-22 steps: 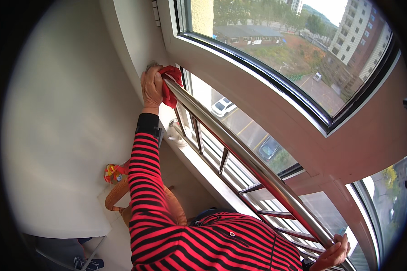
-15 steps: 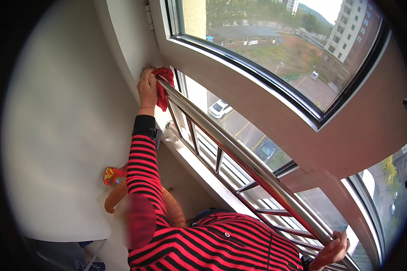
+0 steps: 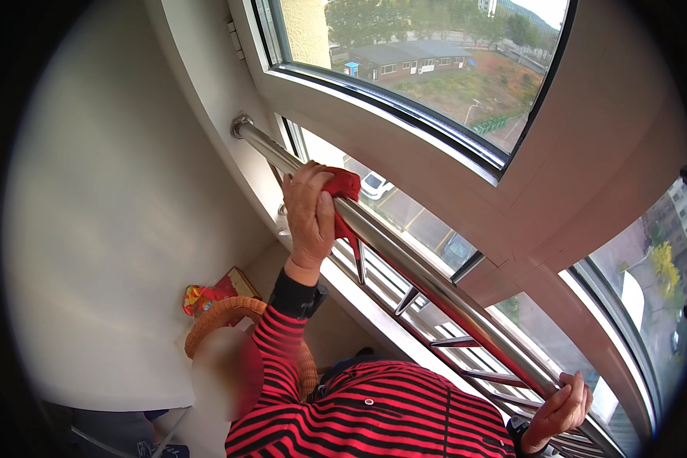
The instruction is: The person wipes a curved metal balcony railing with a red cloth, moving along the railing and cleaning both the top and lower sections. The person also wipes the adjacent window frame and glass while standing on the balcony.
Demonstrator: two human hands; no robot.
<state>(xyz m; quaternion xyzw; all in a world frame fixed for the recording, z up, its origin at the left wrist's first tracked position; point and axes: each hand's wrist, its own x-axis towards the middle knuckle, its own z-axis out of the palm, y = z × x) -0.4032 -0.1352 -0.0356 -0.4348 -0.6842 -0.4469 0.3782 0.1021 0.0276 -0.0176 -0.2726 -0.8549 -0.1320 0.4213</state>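
A shiny metal handrail [image 3: 427,271] with short upright bars runs slantwise below the window, from the wall at upper left down to the lower right. My left hand [image 3: 310,214] is closed over its upper part, with a red cloth [image 3: 342,183] between the palm and the tube. One end of the cloth hangs below the rail. Farther down, at lower right, my right hand [image 3: 561,412] is curled against the same rail, its fingertips pointing up. No cloth shows in that hand.
A window frame [image 3: 404,122] stands just beyond the rail, with glass above and below. At lower left are a wicker chair's curved rim [image 3: 225,309] and a red-and-yellow package [image 3: 198,299]. A pale wall [image 3: 114,214] rises on the left. The rail's round wall mount [image 3: 241,126] is exposed.
My left hand and the red cloth have slid down along the rail, away from the wall end, which now shows. My right hand stays at about the same place on the rail.
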